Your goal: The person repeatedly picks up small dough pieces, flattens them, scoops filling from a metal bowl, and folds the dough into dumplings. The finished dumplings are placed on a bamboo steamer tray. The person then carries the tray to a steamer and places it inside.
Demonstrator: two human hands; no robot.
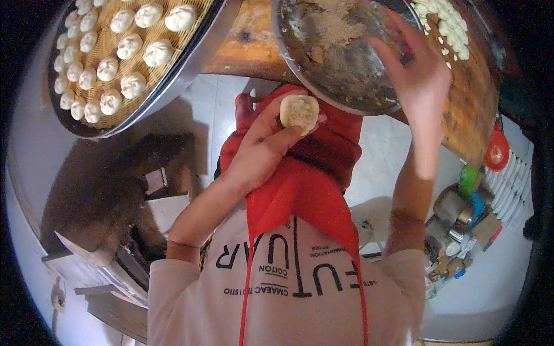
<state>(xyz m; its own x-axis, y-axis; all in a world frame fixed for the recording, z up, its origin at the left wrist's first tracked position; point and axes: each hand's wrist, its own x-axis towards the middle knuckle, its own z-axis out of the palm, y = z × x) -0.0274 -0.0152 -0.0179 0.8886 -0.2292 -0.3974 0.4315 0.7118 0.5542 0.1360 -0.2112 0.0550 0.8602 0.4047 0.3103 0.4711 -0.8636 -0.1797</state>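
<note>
In my left hand (266, 142) lies a round dough wrapper (299, 113), its rim pale and smooth. A rough, beige mound of filling (301, 107) sits in the middle of it, and my thumb rests on its near edge. My right hand (415, 69) is raised over the right side of a large metal bowl (298, 82). Its thumb and fingers are spread, and I see nothing between them. More beige filling mash (335, 30) is heaped towards the far side of the bowl, with thin smears across the bottom.
Pleated buns (130, 46) stand in rows on a woven steamer mat (147, 32) at the upper left. Small dough pieces (452, 30) lie on the wooden table (469, 99) at the far right. Below are a red apron (298, 186), kitchen clutter (454, 216) and a red round object (497, 151).
</note>
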